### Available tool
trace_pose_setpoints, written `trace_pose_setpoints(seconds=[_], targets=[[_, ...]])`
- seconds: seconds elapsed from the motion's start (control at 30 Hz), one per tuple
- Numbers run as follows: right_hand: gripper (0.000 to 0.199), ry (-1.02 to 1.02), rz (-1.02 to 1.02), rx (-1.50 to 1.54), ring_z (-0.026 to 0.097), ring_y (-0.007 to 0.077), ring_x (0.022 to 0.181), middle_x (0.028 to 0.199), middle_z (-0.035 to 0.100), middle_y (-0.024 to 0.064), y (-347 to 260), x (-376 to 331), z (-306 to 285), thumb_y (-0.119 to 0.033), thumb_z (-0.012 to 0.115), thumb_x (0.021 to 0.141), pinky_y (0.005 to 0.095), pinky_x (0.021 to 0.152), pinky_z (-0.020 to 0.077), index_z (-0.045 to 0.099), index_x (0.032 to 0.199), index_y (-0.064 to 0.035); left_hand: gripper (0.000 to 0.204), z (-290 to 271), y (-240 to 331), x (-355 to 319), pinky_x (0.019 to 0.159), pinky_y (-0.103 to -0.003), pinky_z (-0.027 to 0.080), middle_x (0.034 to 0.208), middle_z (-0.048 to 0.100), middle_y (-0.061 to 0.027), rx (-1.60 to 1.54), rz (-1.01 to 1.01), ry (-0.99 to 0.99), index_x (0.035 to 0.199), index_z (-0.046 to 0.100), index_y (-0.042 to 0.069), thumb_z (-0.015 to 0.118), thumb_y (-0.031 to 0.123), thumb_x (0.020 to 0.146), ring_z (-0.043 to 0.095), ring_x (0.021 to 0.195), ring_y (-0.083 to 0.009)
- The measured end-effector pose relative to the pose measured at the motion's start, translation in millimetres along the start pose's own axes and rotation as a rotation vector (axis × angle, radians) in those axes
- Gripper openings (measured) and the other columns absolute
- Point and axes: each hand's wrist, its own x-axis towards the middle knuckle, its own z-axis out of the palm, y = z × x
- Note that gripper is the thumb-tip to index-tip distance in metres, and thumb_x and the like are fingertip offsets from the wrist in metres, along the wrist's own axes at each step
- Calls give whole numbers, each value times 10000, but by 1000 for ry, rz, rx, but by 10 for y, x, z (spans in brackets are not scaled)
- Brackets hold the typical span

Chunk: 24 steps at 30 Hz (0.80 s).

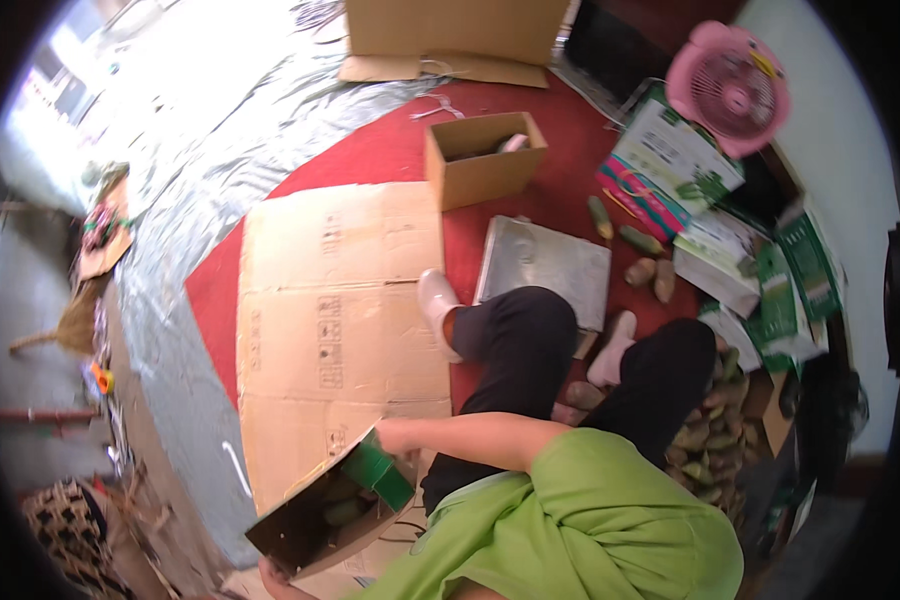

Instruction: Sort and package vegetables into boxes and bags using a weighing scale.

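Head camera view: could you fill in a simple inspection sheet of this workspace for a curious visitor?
Surface: flattened cardboard over a red floor covering.
Job's things: tilted open box with a green flap; rounded pieces inside, blurred.
Clutter: brown open-topped box, heap of tuber-like pieces, green-and-white packages.
Hands: left hand at the tilted box's lower-left corner; right hand by its green flap; grips unclear.
Cables: no certain cable; pale string on the red covering.
Surroundings: pink fan upper right; silvery sheeting upper left.
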Motion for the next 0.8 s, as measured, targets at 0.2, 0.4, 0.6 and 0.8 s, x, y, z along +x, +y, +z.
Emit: trace_pose_setpoints(seconds=[0.2,0.4,0.6,0.8], targets=[[251,451,-486,71,658,306,822,913,670,184,-301,-148,-601,-20,500,795,402,671,518,601,1025,-23,345,449,1308,-11,830,-399,510,1031,668,-152,502,553,146,1102,622,-19,514,241,903,635,900,-290],[218,570,-715,457,618,138,679,832,660,107,-381,-1350,-1460,-69,544,814,293,607,502,598,1009,12,323,1328,2475,-19,851,-368,500,1062,658,-162,927,1317,369,1123,605,-53,500,190,938,634,908,-269],[184,1016,-840,625,605,141,684,872,659,108,550,-2373,-2159,-76,560,862,282,618,506,593,1002,38,298,4515,1743,-406,891,-389,467,1060,649,-179,1384,1184,-246,1105,646,50,672,156,828,609,1000,-328],[220,1345,-843,730,634,155,680,873,682,135,1445,-3414,-2369,-65,564,836,275,625,514,606,1028,34,665,4814,587,1150,905,-434,485,1126,645,-182,2098,811,-438,1190,612,86,795,468,677,612,1064,-320]])
